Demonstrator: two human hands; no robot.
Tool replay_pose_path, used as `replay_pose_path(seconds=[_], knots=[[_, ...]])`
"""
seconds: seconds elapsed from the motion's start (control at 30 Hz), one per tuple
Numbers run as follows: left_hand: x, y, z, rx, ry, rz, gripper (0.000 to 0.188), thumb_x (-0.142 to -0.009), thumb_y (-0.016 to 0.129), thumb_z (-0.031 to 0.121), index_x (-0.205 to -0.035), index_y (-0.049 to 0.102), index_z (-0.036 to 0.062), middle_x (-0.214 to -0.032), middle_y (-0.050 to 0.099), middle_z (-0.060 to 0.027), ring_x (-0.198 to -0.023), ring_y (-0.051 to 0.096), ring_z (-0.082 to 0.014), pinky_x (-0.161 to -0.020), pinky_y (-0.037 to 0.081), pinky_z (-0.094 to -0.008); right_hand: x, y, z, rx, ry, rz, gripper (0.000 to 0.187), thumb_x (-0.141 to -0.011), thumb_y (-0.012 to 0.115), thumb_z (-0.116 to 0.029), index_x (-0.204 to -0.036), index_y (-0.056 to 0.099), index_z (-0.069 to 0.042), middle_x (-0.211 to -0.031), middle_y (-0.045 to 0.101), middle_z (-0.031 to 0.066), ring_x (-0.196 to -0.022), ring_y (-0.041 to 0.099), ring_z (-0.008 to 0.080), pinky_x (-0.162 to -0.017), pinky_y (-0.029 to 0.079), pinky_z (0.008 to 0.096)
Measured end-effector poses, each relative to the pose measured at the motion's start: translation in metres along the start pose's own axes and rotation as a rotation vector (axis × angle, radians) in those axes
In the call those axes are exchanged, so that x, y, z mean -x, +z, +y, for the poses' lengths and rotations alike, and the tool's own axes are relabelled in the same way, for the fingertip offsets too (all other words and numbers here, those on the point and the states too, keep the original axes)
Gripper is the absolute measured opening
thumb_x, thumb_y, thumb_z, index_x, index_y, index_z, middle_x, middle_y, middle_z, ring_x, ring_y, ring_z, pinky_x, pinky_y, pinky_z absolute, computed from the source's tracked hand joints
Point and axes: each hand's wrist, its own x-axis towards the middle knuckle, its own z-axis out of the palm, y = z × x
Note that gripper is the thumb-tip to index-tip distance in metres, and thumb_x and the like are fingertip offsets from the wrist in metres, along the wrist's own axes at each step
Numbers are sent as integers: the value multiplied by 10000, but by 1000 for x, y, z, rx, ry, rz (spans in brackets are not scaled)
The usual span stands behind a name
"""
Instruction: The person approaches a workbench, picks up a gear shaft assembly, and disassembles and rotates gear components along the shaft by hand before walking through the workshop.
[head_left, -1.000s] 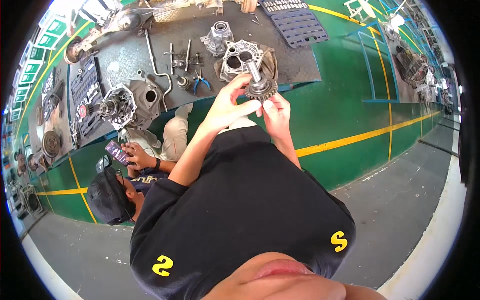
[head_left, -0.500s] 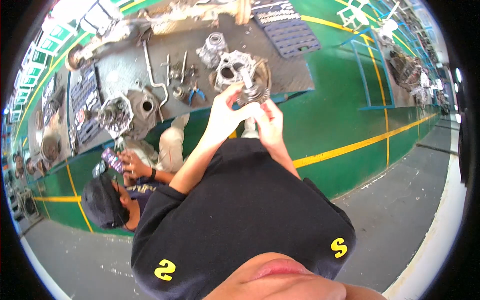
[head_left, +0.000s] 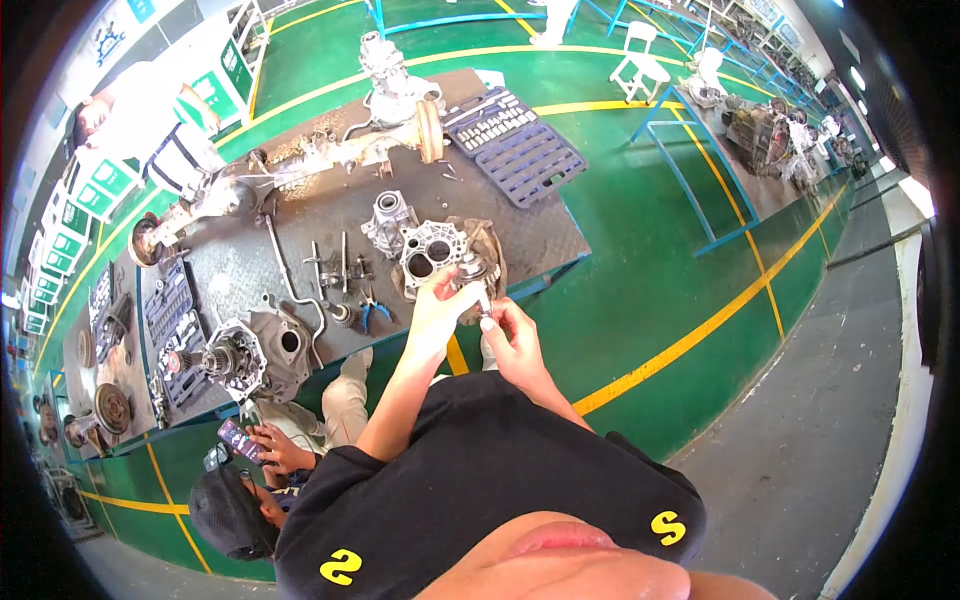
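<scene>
1. Head view: the gear and its shaft were held up between both hands, near the table's edge, just beside the housing in view
2. Left hand curled about the gear end; right hand pinched the shaft's near end
3. Judged heavy, stiff, hardly fragile, possibly oil-slick; best cradled under the gear, shaft steadied

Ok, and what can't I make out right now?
All in the head view:
- Geared shaft: partly hidden by the left hand and right hand.
- Co-worker's phone: screen text too small.
- Sockets: size markings too small.
- Metal parts at lower left: lost in the dark fisheye rim.
</scene>
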Motion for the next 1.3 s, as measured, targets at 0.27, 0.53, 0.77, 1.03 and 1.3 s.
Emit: replay_pose_path(seconds=[0.27,0.53,0.77,1.03,1.3], knots=[[-1,5,15,-31,-131,-65,382,-829,716,152,-1142,588,-26,-943,652,-25,-848,600,-91,-713,481,-237,-7,5,-3,-112,22,74,91,-891,595,-38,-879,516,5,-787,486,10,-722,436,80,-667,403,236],[2,-2,14,9,-182,-64,396,-812,733,163,-1130,602,-34,-944,657,-56,-871,601,-107,-789,468,-246,15,10,-9,-186,102,88,67,-916,569,-44,-926,524,6,-805,457,-22,-710,395,52,-640,362,204],[17,-10,5,59,-186,-106,434,-827,718,204,-1147,560,-42,-888,636,-41,-810,580,-99,-739,448,-239,23,26,-25,-257,122,126,77,-937,563,-72,-940,527,-4,-817,470,-36,-715,396,38,-635,351,192],[18,-27,19,88,-163,-57,276,-842,689,222,-1013,614,19,-872,628,-1,-844,572,-79,-764,422,-235,27,40,-21,-163,162,73,104,-930,578,-91,-874,517,-28,-746,463,-48,-677,389,27,-583,341,203],[30,-45,0,197,-154,-122,294,-930,578,255,-1072,599,-2,-987,657,-70,-919,616,-156,-858,468,-298,25,61,-21,-273,162,60,114,-962,541,-135,-985,572,-28,-773,498,-40,-670,430,33,-611,358,197]])
